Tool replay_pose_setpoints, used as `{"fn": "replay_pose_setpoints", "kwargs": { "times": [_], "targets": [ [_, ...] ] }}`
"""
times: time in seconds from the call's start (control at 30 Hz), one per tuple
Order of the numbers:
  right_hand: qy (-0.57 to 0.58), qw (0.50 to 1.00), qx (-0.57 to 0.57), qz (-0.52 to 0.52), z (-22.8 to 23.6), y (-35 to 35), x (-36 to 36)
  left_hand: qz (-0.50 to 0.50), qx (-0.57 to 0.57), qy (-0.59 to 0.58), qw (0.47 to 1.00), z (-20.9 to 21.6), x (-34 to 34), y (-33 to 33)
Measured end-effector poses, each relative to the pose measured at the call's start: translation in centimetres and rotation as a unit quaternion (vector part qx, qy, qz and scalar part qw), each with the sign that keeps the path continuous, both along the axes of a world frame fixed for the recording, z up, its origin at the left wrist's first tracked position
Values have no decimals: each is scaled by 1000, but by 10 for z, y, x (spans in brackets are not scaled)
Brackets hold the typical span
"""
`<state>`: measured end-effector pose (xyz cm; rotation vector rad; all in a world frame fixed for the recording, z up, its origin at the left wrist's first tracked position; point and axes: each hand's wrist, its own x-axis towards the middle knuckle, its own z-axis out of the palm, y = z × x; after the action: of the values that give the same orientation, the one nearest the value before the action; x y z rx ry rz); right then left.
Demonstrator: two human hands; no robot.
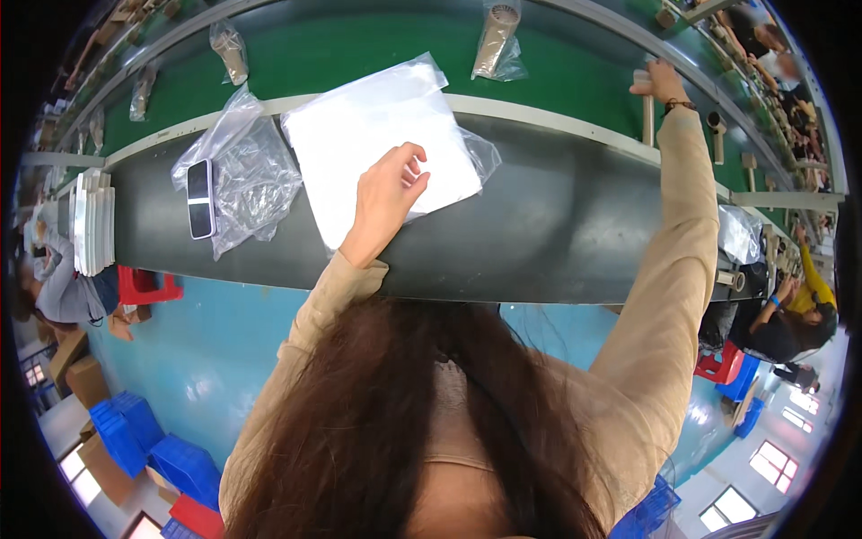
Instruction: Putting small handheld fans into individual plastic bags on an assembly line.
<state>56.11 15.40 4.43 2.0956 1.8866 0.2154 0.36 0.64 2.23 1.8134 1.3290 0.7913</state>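
My left hand (pixel 388 199) hovers over or rests on a stack of white plastic bags (pixel 346 144). Its fingers are half curled and apart from the thumb, with nothing between them. Far off to the right, my right arm stretches over the green conveyor belt. There my right hand (pixel 664 83) has its fingers around the top of a beige hair-dryer-shaped part (pixel 648 121), whose straight stem points toward me. The hand partly hides the part's head.
A phone (pixel 200 199) lies on crumpled clear bags (pixel 256 180) at left. Bagged beige parts (pixel 496 43) ride the green belt (pixel 359 45). A white stack (pixel 93 220) stands at the dark table's left end. Co-workers sit on both sides; blue crates (pixel 184 463) stand on the floor.
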Motion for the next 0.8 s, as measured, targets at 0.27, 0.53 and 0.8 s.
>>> {"fn": "replay_pose_setpoints", "kwargs": {
  "times": [0.27, 0.53, 0.8],
  "targets": [
    [376, 879, 289, -38, 16, -83, -51, -76, 78, 4, 994, -16, -6, 1],
    [924, 321, 122, -168, -18, -213, -220, -24, 99, -40, 994, -22, -7, -6],
    [732, 496, 452, -118, -51, -257, -358, -12, 224, 125, 967, -29, 4, -15]
  ]
}}
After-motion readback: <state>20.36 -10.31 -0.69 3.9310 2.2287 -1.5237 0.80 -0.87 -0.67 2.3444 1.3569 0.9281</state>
